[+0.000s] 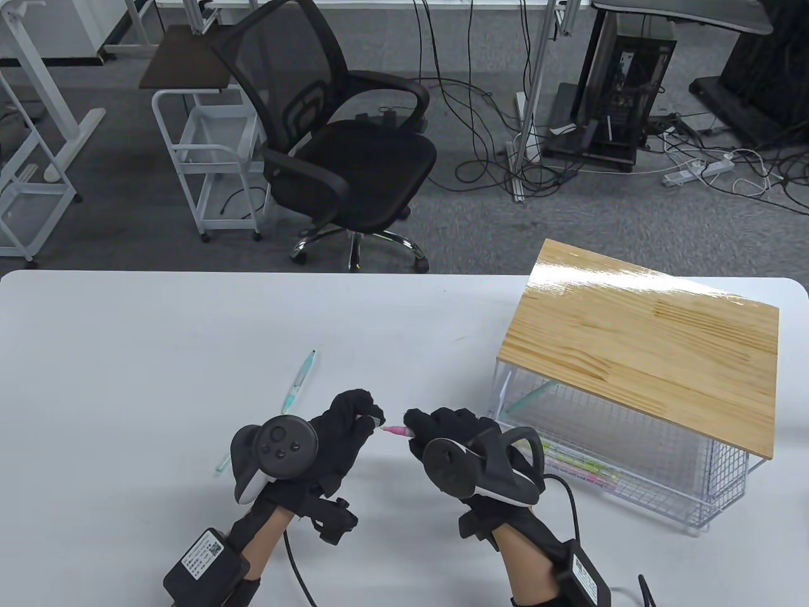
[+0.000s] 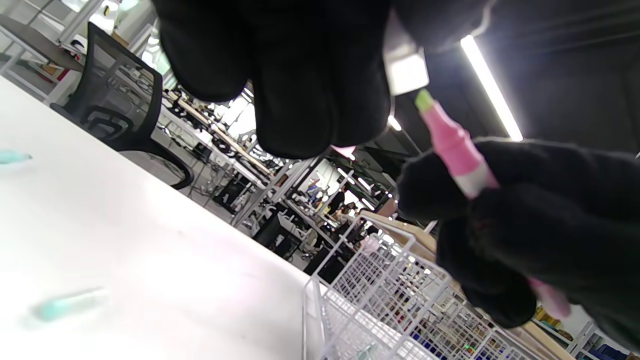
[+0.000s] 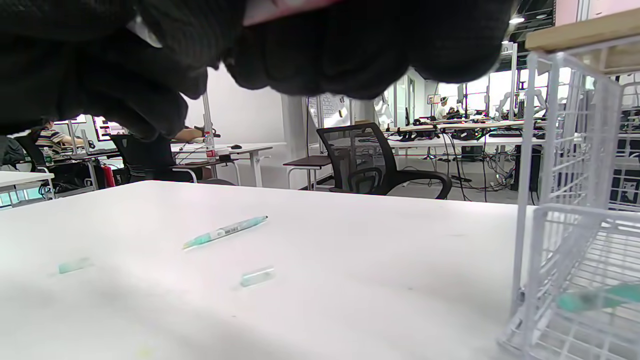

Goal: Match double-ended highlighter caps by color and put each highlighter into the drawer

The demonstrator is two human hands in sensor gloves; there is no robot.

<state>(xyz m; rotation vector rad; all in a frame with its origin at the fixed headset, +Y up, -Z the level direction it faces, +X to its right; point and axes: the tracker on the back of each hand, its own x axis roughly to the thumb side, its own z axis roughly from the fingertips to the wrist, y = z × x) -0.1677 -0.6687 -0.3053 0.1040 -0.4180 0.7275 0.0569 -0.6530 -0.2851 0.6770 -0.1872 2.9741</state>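
The fingers [image 1: 361, 404] of the left hand [image 1: 338, 436] are curled and pinch a small clear highlighter cap [image 1: 377, 421], held just off the tip of a pink double-ended highlighter [image 1: 398, 432]. The fingers [image 1: 422, 422] of the right hand [image 1: 452, 439] are wrapped round that pink highlighter's barrel, so only its uncapped end pokes out toward the cap, in the lower middle of the table view. In the left wrist view the highlighter's greenish nib sits just below the cap, near but not clearly inside it.

On the white worktop [image 1: 158, 354], left of centre in the table view, lies a teal double-ended highlighter [image 1: 298, 381], well apart from both hands. In the right wrist view two loose teal caps rest on the worktop: one [image 3: 257, 276] in the lower middle, another [image 3: 74, 265] at lower left.

At the right of the table view stands a white wire-mesh drawer unit [image 1: 632, 455] with a pale wooden top [image 1: 644, 341]. Its wire drawer [image 1: 663, 499] is pulled out and holds several pastel highlighters [image 1: 584, 468].
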